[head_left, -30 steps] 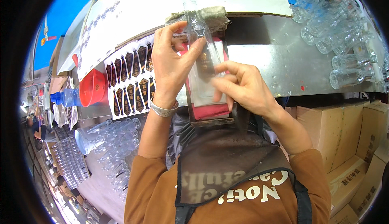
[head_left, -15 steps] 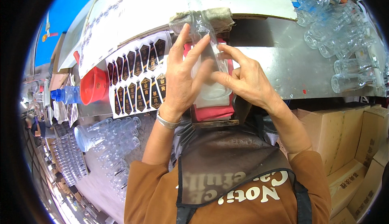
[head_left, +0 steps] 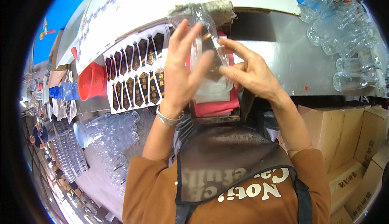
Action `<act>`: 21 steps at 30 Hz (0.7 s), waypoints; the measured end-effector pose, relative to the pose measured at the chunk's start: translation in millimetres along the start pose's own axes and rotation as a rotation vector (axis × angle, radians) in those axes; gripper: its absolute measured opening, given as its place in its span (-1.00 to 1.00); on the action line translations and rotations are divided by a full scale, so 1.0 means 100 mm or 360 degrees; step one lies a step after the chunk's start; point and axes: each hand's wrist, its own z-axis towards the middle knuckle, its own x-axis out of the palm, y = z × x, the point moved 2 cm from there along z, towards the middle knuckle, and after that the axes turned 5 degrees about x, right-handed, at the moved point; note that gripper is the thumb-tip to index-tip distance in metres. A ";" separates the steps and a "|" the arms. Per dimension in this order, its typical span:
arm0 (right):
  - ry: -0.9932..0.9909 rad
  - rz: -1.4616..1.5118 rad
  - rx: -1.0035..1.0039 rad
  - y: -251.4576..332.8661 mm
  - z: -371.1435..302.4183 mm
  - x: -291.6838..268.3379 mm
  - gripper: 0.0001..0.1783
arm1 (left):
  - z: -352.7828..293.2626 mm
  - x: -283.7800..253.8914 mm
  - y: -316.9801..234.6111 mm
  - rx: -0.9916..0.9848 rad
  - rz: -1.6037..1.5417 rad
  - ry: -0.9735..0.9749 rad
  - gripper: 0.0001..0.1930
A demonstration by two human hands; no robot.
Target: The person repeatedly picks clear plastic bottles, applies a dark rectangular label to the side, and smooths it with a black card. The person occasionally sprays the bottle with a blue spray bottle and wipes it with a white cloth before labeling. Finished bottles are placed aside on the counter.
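Note:
A clear glass bottle (head_left: 221, 80) lies on its back on a padded rest, its neck pointing away over a rolled grey cloth (head_left: 221, 14). A dark label (head_left: 208, 45) shows on or through the glass. Beside the bottle's left side, my left hand (head_left: 180, 70) has its fingers spread and holds nothing; its thumb is smeared by motion over the glass. My right hand (head_left: 253, 72) grips the bottle's right side, with thumb and forefinger tips against the glass. White cloth (head_left: 204, 95) and red cloth (head_left: 219, 108) pad the rest beneath.
Left of the rest lies a sheet of black labels (head_left: 135, 72), near a red plastic container (head_left: 90, 82) and a blue-capped bottle (head_left: 65, 92). Glass bottles crowd the metal table (head_left: 279, 70) at far right and stand lower left (head_left: 109, 135). Cardboard boxes (head_left: 336, 135) are at right.
My left hand has shifted slightly, its thumb lifting and moving up along the bottle. My right thumb has drawn back toward the bottle's right edge. The bottle stays on its rest.

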 end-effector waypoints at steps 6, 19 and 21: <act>-0.0112 -0.0017 -0.0049 -0.07 -0.02 0.00 -0.28 | -0.28 -0.01 -0.03 -0.0704 -0.1046 -0.0013 -0.35; -0.0075 -0.0110 -0.0054 -0.02 -0.01 0.04 -0.27 | -0.32 0.07 -0.03 -0.0698 -0.1235 0.0006 -0.23; -0.0089 -0.0128 -0.0062 -0.02 -0.01 0.05 -0.27 | -0.32 0.07 -0.02 -0.0699 -0.1227 0.0001 -0.23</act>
